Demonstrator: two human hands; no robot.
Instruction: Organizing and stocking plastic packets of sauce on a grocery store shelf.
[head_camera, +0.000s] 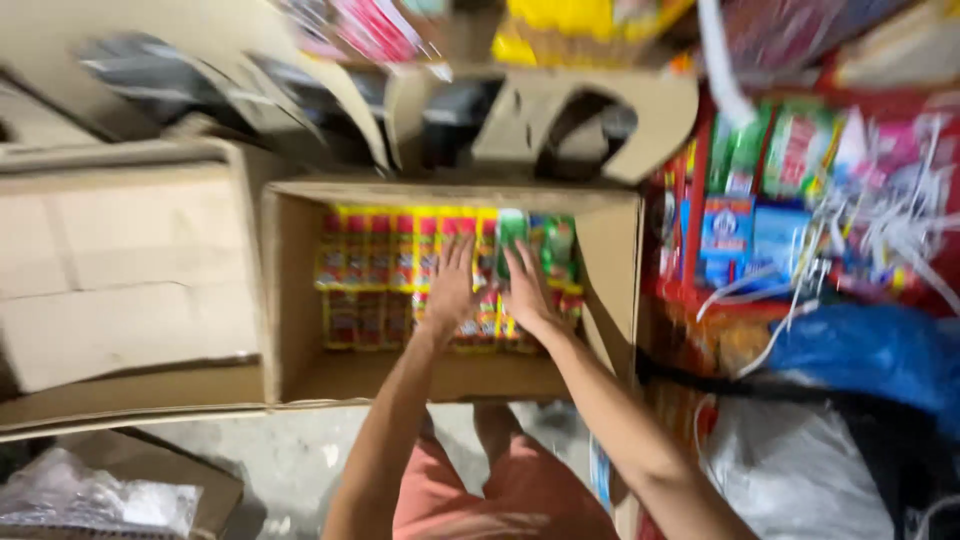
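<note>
- The left hand (450, 285) and right hand (525, 290) reach side by side into an open carton, both palm-down with fingers spread flat on the packets inside, neither one pinching or gripping anything; the flat press looks meant to level or steady the rows.
- The big closed cardboard box (120, 270), at nine o'clock from the hands, sits flush against the open one, its folded flaps forming a flat top.
- The open carton (290, 290) stands with its flaps turned outward, which leaves the whole inside reachable from above.
- The white sack (790, 470) and the blue bag (870, 350) slump at four o'clock from the hands, just beside the carton's right wall.
- The red rack of small packaged goods (760, 230), at three o'clock, holds its items upright and facing out, white strings spilling over them.
- The red-and-yellow packets (370, 260) fill the carton's far half in tight upright rows, packed edge to edge so none can tip; the near strip of the floor is bare cardboard.
- The green packets (555, 245), at one o'clock from the right hand, close the row against the right wall; blur hides their detail.
</note>
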